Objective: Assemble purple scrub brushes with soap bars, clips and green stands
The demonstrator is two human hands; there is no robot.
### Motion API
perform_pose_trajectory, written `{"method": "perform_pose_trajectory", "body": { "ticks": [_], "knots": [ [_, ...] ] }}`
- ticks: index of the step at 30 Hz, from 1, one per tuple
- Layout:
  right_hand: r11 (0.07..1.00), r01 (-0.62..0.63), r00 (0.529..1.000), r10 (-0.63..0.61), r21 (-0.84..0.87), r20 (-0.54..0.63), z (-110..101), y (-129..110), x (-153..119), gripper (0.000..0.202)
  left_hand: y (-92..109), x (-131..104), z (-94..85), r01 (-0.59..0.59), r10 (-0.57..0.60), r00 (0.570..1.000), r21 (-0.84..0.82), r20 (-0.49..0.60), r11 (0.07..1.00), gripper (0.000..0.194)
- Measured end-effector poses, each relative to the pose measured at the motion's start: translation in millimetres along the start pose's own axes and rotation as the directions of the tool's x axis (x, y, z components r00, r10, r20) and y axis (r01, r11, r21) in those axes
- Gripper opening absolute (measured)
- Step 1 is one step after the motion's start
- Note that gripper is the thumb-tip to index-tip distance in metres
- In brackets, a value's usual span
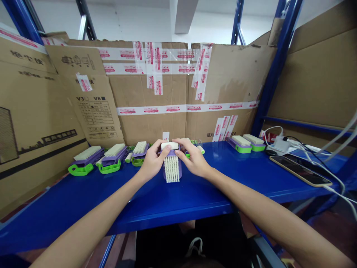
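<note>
A purple brush with pale bristles facing up is held between my two hands over the middle of the blue table. At its far end lies a white rounded piece, with both thumbs on it or at its near edge. My left hand is closed round the left side of the brush. On the right side, my right hand grips the same brush, fingers curled over the far end. The undersides of the fingers are hidden.
Purple and green brushes stand along the back left. Two green-based brushes are at the back right, near a phone and white cables. Cardboard walls rise behind the blue table.
</note>
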State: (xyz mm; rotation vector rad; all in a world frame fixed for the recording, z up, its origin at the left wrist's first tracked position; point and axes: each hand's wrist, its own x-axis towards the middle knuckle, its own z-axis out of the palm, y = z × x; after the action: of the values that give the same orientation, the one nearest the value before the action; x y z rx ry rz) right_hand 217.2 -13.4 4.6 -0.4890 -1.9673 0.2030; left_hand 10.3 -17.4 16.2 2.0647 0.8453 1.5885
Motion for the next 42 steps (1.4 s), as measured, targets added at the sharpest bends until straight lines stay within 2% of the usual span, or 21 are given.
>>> {"method": "perform_pose_trajectory", "body": {
  "ticks": [11, 21, 27, 30, 36, 42],
  "knots": [
    [1.0, -0.005, 1.0, 0.005, -0.009, 0.002, 0, -1, 1, 0.03, 1, 0, 0.8, 0.029, -0.029, 1.0, -0.024, 0.0, 0.999, 0.041],
    [1.0, -0.014, 1.0, 0.014, -0.006, 0.012, 1, -1, 1, 0.03, 3, -2, 1.3, 0.03, -0.03, 0.999, -0.04, 0.013, 0.999, 0.036],
    [0.994, -0.09, 0.995, 0.092, -0.055, 0.037, 3, 4, -2, 0.03, 6, -3, -1.1, -0.069, 0.072, 0.996, 0.059, -0.054, 0.996, 0.028],
    [0.992, -0.103, 0.993, 0.106, -0.066, 0.052, 4, 4, -2, 0.031, 4, -3, -1.6, -0.078, 0.08, 0.997, 0.088, -0.02, 0.993, 0.03],
    [0.991, -0.113, 0.99, 0.118, -0.072, 0.076, 1, 4, -2, 0.032, 1, 1, -3.5, -0.038, 0.038, 0.999, 0.019, 0.011, 0.999, 0.03],
    [0.988, -0.107, 0.984, 0.121, -0.108, 0.128, -7, 5, 0, 0.032, -1, 4, -8.3, -0.005, 0.003, 0.999, 0.047, 0.046, 0.999, 0.045]
  ]
}}
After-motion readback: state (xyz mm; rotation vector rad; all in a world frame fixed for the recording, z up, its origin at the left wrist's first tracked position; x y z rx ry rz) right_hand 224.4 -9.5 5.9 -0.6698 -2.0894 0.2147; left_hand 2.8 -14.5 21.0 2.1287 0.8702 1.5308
